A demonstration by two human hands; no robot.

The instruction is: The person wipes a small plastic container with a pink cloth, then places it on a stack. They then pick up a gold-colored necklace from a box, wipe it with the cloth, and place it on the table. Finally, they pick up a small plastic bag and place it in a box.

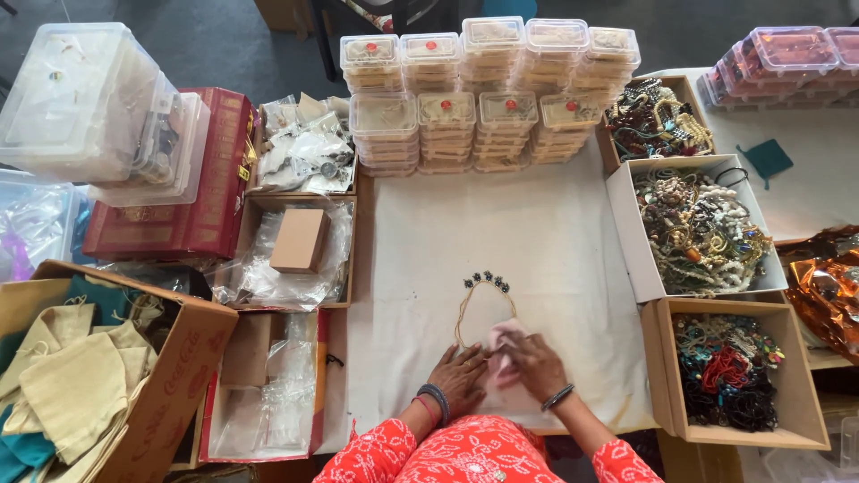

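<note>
My left hand (459, 376) and right hand (534, 364) pinch a pink cloth (503, 344) around a necklace (484, 295) lying just ahead on the surface (555, 241). Right of them, 3 boxes (626, 224) hold tangled beads; the cloth hides the necklace's near end.

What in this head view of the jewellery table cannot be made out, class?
- Necklace lower end: hidden under the left hand and right hand.
- Pink cloth: mostly covered by both hands.
- Stacked clear boxes: contents too small to tell.
- Orange foil: cut off by the right edge.
</note>
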